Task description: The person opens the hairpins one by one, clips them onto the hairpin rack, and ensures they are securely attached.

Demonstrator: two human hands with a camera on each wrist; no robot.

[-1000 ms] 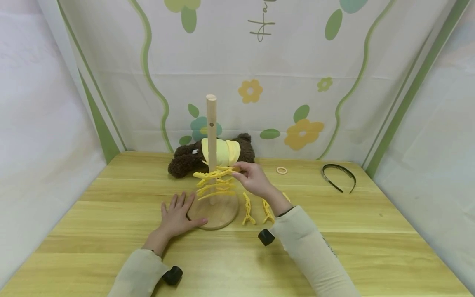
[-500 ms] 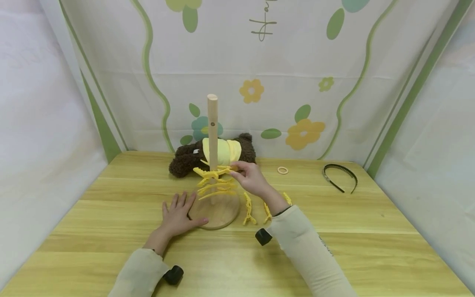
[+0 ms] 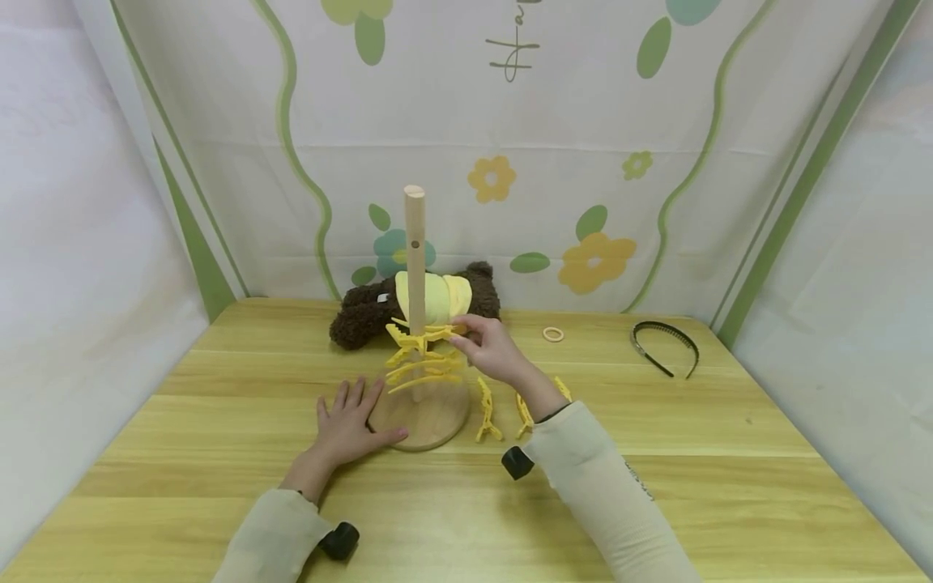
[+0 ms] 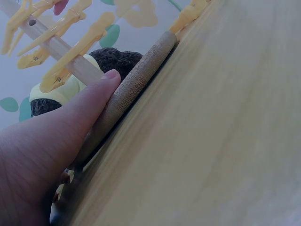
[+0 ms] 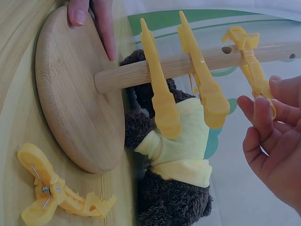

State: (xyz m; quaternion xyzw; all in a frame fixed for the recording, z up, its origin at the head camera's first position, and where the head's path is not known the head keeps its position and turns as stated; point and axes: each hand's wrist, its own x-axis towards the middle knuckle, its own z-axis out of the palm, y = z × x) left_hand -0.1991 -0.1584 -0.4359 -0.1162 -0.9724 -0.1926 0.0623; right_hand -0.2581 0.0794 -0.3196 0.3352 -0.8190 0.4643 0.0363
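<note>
My right hand (image 3: 496, 353) pinches the tail end of a yellow hair clip (image 5: 254, 75) between thumb and fingers. The clip's toothed part lies against the wooden post (image 3: 415, 271); whether it grips the post is hard to tell. Two more hair clips (image 5: 162, 106) are clamped across the post lower down, spaced apart. The post rises upright from a round wooden base (image 3: 432, 425). My left hand (image 3: 348, 431) rests at the left side of this base, fingers spread and its thumb (image 4: 96, 94) lying on the rim.
To the right of the base lie several loose yellow hair clips (image 3: 486, 411), one partly hidden by my right arm. Behind the post a brown plush bear (image 3: 484, 298) in a yellow top lies on its side. Farther right are a small ring (image 3: 553, 334) and a black headband (image 3: 665, 328).
The toothed end of the upper hair clip has shifted slightly right, in toward the post, with my right hand still pinching it. My left hand stays put on the base.
</note>
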